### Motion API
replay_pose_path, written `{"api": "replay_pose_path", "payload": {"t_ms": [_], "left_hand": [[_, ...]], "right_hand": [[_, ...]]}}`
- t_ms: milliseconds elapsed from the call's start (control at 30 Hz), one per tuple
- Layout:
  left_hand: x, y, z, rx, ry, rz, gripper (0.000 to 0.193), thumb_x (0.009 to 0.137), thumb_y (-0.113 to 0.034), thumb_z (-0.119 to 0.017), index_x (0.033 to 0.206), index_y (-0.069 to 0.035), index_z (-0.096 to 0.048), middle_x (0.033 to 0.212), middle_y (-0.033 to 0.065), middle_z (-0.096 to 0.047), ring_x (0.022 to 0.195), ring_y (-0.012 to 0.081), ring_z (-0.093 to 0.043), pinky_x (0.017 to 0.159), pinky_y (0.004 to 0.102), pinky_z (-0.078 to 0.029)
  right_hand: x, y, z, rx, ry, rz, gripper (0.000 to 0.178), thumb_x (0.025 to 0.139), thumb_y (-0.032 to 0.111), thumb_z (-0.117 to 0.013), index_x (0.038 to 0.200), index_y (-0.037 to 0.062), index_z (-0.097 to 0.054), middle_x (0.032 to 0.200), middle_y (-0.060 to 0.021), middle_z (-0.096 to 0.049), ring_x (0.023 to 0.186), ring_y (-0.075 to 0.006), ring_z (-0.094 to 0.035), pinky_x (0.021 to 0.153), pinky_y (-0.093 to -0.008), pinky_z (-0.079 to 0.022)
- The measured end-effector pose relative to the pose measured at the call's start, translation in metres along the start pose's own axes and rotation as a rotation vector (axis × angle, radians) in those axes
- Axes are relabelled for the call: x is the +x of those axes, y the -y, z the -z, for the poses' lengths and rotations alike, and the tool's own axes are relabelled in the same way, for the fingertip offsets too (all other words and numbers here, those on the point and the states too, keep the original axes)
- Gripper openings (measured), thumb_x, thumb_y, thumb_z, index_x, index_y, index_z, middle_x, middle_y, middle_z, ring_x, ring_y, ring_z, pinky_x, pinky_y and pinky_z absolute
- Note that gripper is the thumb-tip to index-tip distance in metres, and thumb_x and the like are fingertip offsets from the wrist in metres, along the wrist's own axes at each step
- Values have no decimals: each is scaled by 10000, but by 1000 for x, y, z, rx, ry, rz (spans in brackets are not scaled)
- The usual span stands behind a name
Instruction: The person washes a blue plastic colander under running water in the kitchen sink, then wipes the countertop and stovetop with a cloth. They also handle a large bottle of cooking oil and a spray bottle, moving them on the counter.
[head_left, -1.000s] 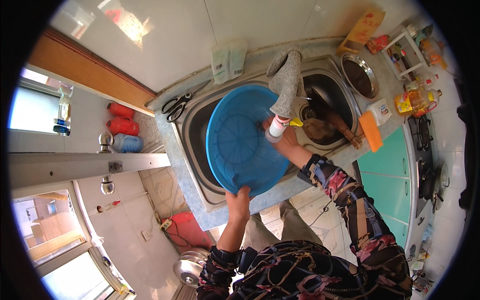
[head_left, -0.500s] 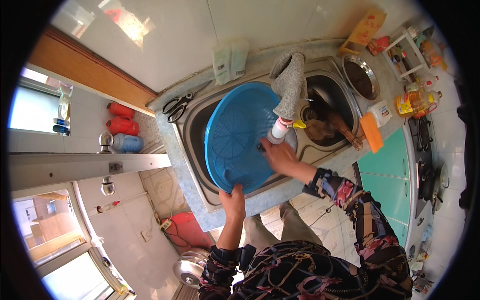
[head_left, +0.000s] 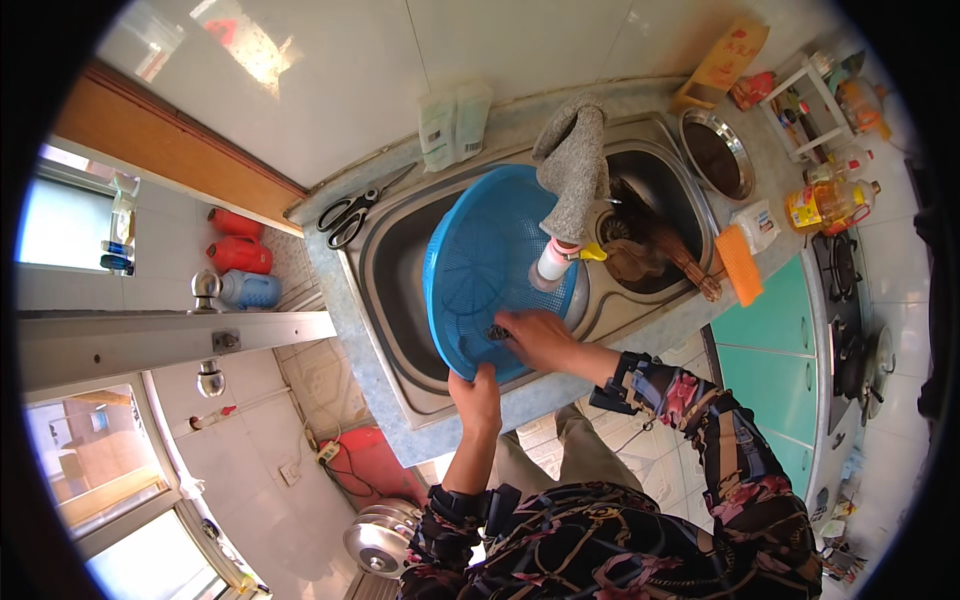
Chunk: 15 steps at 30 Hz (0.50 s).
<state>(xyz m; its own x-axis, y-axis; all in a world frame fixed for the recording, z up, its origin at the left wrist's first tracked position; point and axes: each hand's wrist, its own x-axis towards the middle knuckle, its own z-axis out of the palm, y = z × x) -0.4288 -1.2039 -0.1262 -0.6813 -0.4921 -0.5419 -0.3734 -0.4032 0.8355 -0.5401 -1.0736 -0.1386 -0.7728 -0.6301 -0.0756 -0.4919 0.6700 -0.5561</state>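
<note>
A blue plastic colander [head_left: 470,240] stands tilted in the left basin of the steel sink [head_left: 400,300]. My left hand [head_left: 474,398] grips its near rim, with the thumb up on the edge. Inside the colander, close to the near wall, my right hand [head_left: 540,340] is closed on a small dark wad [head_left: 497,332]; its exact kind does not show. Just above my right hand hangs a white and pink tap nozzle [head_left: 553,262] with a yellow lever [head_left: 592,252]. A grey cloth [head_left: 574,170] is draped over the tap.
The right basin holds a brown, bristly bundle [head_left: 665,245]. Black-handled scissors [head_left: 350,215] lie on the counter at left. At right are a metal bowl [head_left: 717,155], an orange cloth [head_left: 739,265] and an oil bottle [head_left: 830,205]. White packets [head_left: 455,125] lean against the wall.
My right hand has moved left and nearer along the colander's inside, away from the nozzle. The colander has tipped more steeply and shifted slightly right, showing more of the left basin.
</note>
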Motion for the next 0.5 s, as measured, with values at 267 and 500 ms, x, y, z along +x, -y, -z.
{"api": "replay_pose_path", "payload": {"t_ms": [267, 500], "left_hand": [[-3, -5, 6, -34, -47, 15, 210, 777, -12, -533, 983, -14, -574, 866, 17, -583, 707, 91, -512, 565, 248, -423], [1, -7, 16, -76, -86, 37, 246, 787, -41, -542, 1033, -26, -556, 898, 34, -582, 733, 121, -529, 580, 260, -436]], "right_hand": [[21, -49, 21, -36, -69, -154, 166, 811, 108, -627, 967, 76, -581, 865, -158, -607, 810, -321, -612, 651, -411, -471], [5, -47, 35, 1412, 69, -377, 257, 875, 164, -603, 1078, 18, -545, 989, -91, -624, 901, -240, -617, 758, -377, -505]]}}
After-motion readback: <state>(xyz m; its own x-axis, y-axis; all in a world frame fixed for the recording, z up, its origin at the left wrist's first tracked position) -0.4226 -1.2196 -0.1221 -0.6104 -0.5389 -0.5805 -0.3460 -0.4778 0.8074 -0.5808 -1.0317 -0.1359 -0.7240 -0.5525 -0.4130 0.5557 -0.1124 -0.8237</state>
